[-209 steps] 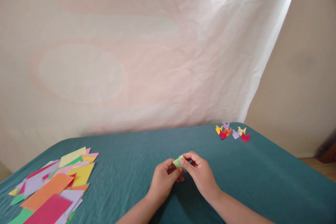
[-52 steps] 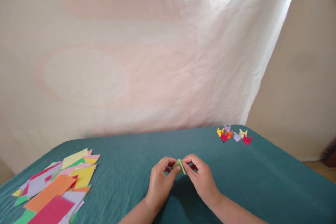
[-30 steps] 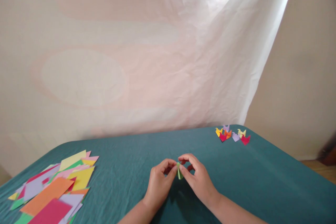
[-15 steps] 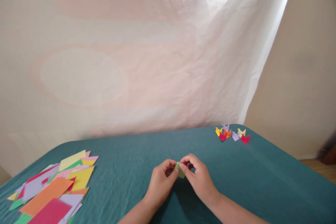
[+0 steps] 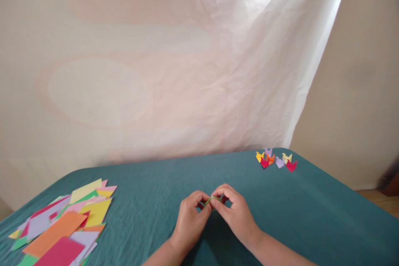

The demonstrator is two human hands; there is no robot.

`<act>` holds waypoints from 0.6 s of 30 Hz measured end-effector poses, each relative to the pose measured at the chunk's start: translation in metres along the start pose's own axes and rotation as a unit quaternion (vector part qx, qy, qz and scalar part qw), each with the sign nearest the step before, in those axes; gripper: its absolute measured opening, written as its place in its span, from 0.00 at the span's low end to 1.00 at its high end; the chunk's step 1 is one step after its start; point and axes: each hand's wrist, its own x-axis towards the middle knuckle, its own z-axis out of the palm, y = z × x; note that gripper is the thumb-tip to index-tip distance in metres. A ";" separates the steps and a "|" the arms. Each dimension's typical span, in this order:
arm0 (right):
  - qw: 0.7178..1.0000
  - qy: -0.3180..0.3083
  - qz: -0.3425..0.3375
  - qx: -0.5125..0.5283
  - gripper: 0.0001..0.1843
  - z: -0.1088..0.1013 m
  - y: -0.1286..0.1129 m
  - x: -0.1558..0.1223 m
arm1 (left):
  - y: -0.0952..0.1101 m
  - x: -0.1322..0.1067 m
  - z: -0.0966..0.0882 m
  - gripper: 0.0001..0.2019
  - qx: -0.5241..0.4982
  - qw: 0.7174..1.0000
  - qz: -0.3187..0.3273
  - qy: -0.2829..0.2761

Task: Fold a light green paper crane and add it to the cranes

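Observation:
Near the front middle of the table, a small folded piece of light green paper (image 5: 212,198) is pinched between both my hands. My left hand (image 5: 193,215) grips its left side with thumb and forefinger. From the right, my right hand (image 5: 234,212) pinches it the same way, the fingertips of the two hands almost meeting. Only a thin green edge shows; the rest of the paper is hidden behind my fingers.
A spread pile of coloured paper sheets (image 5: 59,230) lies on the left of the green-covered table (image 5: 149,199). Several small folded paper birds (image 5: 291,166) stand at the back right. Behind the table hangs a pale cloth (image 5: 187,91).
The green paper has turned in my fingers, so its flat face no longer shows, only a narrow edge. Both hands stay in nearly the same place.

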 end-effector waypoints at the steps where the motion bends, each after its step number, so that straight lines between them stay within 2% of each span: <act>1: 1.000 0.001 0.000 0.000 0.04 0.000 -0.001 0.000 | 0.000 0.000 0.000 0.09 0.001 1.000 0.003 0.000; 18: 1.000 0.001 -0.006 0.015 0.07 -0.002 -0.004 0.000 | 0.004 -0.003 0.002 0.10 -0.010 1.000 0.006 -0.016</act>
